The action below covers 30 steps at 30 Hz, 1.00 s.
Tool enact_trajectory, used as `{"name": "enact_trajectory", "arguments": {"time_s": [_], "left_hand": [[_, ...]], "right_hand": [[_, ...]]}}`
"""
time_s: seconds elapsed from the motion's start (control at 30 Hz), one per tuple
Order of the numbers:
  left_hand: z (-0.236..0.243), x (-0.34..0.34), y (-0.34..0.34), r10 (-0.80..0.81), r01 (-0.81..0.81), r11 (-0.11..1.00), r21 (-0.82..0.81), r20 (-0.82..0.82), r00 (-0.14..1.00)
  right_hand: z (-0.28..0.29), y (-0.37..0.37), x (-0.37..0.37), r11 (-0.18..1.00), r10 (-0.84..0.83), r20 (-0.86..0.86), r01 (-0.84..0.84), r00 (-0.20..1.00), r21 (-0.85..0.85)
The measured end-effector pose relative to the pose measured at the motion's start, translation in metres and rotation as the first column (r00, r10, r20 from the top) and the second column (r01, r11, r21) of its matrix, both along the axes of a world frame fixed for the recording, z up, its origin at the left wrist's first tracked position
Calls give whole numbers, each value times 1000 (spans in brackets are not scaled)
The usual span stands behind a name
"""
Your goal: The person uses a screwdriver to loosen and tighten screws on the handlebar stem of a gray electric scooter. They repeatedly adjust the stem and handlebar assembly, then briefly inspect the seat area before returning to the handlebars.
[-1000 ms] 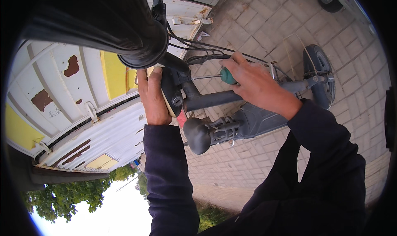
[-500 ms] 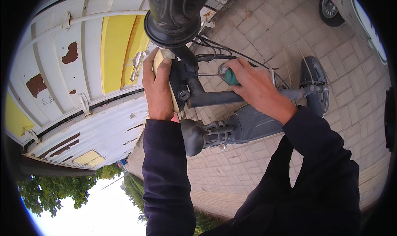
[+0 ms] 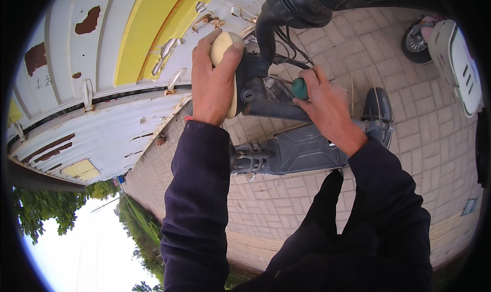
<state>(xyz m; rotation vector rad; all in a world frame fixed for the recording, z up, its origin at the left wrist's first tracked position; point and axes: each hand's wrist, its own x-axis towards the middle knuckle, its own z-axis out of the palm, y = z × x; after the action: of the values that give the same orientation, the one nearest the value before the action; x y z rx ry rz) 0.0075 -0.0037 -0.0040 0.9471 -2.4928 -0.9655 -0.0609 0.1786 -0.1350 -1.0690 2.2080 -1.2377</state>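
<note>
At the upper middle, my left hand [image 3: 212, 77] is wrapped round a cream-and-black housing [image 3: 248, 87] with a keyhole, on the black stem of an electric scooter. My right hand [image 3: 327, 103] is closed round the green handle of a screwdriver [image 3: 299, 88] to the right of that housing, its shaft running toward the stem. Black cables [image 3: 296, 49] loop above my right hand, and a thick black tube with a round collar [image 3: 302, 5] crosses the top of the view. Below both hands lies the scooter's grey deck [image 3: 302, 149].
A peeling white-and-yellow metal wall [image 3: 102, 46] lines the left. The ground is pale paving [image 3: 419, 138]. The scooter's wheel [image 3: 376, 110] is at the right, and a white vehicle part [image 3: 455, 67] with a wheel stands at the upper right. Trees [image 3: 36, 210] show at the lower left.
The handlebar tube has swung from upper left to upper right in the view. My left hand and the housing sit higher and further right; my right hand still grips the screwdriver.
</note>
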Motion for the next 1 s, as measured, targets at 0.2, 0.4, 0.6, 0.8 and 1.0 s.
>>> {"name": "enact_trajectory", "arguments": {"time_s": [0.2,0.4,0.6,0.8,1.0], "left_hand": [[1,2,1,20,-20,1000,-1,27,999],[4,0,3,13,-13,1000,-25,25,1000],[4,0,6,38,-37,999,-27,35,999],[4,-1,6,32,-32,999,-29,15,999],[5,-1,7,37,-37,999,-23,13,999]], "right_hand": [[2,0,-13,996,78,8,-78,997,-51],[2,-1,-21,986,166,124,-166,978,-5],[-4,3,-35,951,287,406,-208,868,-229],[-3,-3,-22,991,131,259,-130,957,-21],[-1,-8,-12,998,65,153,-67,986,3]]}}
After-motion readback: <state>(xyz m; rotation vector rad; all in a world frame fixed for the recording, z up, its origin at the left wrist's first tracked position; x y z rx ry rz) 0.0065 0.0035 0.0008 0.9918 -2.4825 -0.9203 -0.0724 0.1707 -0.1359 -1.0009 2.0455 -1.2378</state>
